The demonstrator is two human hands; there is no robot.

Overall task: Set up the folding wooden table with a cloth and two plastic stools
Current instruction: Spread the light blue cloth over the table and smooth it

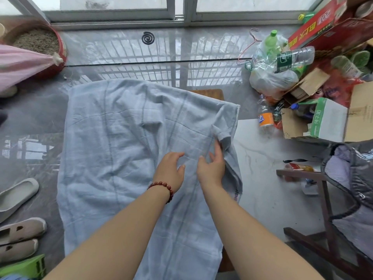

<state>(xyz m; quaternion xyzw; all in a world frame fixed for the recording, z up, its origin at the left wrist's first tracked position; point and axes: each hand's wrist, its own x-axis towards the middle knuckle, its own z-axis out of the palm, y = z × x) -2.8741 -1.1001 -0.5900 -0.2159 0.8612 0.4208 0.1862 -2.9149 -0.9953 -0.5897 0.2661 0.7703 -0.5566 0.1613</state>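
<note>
My left hand [169,170] lies on the cloth [121,148], fingers loosely spread, gripping nothing. My right hand [212,166], fingers straight, touches a bunched fold (no pinch evident). The cloth drapes the wooden table [210,94], hiding nearly all of it; a far corner shows.

Beyond the cloth-draped surface [210,94], the floor [113,49] toward the window lay open, save a mosquito coil [148,37]. To the right, bottles [290,57], cardboard boxes [327,120] and a dark wooden frame [323,190] crowded close; shoes [18,233] lined the left.
</note>
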